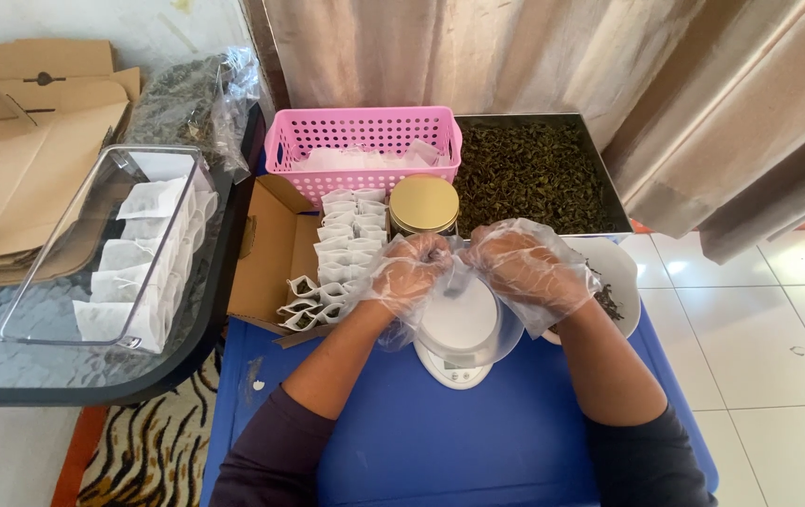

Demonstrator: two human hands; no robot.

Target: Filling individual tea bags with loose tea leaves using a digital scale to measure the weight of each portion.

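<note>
Small white tea bag (454, 258) pinched between both crinkly plastic-gloved hands, left (409, 272) and right (525, 266), above round scale (459, 333).

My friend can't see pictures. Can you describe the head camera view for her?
Two gloved hands, left hand and right hand, meet over a small white scale on a blue table. Behind sit a pink basket, a tray of dried leaves and rows of small bags.

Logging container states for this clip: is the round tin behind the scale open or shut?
Shut. The round tin stands upright behind the scale with its gold lid seated flat on top; none of its contents show.
</note>
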